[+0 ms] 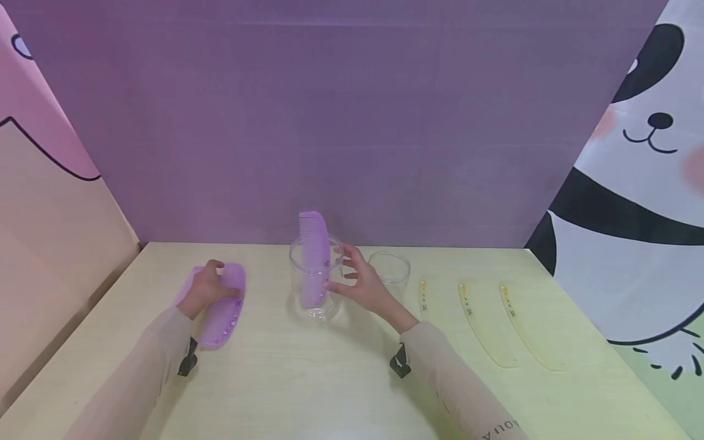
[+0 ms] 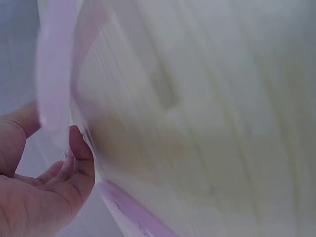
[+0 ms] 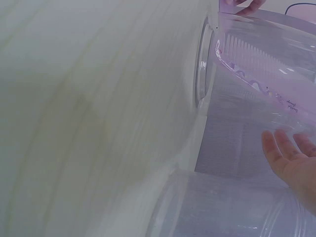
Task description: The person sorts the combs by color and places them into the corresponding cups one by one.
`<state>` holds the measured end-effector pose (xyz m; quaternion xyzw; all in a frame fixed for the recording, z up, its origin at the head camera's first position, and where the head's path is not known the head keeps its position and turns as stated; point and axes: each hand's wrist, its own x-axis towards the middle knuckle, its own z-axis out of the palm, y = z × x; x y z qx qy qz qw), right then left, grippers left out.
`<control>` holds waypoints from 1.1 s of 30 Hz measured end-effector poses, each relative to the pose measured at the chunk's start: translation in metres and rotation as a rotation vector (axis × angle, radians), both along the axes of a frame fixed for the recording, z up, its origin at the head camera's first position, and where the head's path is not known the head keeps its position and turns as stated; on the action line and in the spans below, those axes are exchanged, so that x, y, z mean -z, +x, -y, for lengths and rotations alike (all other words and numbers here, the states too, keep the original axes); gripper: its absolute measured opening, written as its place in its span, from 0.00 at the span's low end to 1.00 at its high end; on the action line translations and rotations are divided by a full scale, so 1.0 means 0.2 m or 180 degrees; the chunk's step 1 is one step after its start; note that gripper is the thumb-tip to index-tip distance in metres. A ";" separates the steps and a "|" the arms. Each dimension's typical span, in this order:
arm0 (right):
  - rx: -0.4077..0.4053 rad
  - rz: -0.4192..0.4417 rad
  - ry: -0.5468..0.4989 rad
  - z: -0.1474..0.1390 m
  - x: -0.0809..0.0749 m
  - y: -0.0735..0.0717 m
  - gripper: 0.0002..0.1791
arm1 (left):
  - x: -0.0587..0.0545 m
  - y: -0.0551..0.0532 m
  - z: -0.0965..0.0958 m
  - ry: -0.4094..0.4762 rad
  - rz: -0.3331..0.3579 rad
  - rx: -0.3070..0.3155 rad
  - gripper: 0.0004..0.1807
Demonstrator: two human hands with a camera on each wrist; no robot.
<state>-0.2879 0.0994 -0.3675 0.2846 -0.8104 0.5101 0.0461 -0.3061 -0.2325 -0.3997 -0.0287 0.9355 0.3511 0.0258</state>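
Observation:
At the left of the table my left hand [image 1: 208,290] grips a purple comb [image 1: 189,284], which blurs in the left wrist view and hides the thumb tip. Beside it lies another purple comb [image 1: 222,324], partly under the hand. In the middle stands a clear cup [image 1: 297,287] with a purple comb [image 1: 313,244] upright in it, leaning slightly and rising above the rim. My right hand [image 1: 365,284] is at the cup's right side, fingers spread and slightly bent; in the right wrist view its fingertips [image 3: 281,136] are close to the wall, and contact is unclear.
A second clear cup [image 1: 404,278] stands right of the first, partly behind my right hand. Three clear yellowish combs [image 1: 486,336] lie in a row on the right of the table [image 1: 308,385]. A purple backdrop [image 1: 352,134] rises along the far edge.

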 end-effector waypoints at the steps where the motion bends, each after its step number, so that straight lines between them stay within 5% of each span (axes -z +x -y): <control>1: -0.0004 -0.0010 -0.0014 0.00 0.02 -0.02 0.44 | 0.00 0.00 0.00 0.0011 -0.0013 -0.0012 0.45; 10: 0.0019 -0.0016 0.0018 0.00 0.05 -0.05 0.45 | -0.04 0.03 0.01 0.0165 -0.0068 -0.0005 0.34; 21: 0.0002 0.0032 0.0077 0.01 -0.09 0.07 0.44 | -0.10 0.02 0.01 0.0149 -0.0149 -0.0026 0.29; 28: 0.0010 0.0041 0.0058 0.01 -0.08 0.07 0.44 | -0.17 0.00 -0.01 0.0054 -0.0419 0.0125 0.26; 33: 0.0001 0.0039 0.0048 0.01 -0.08 0.07 0.44 | -0.25 0.01 -0.03 0.0239 -0.0639 0.0288 0.25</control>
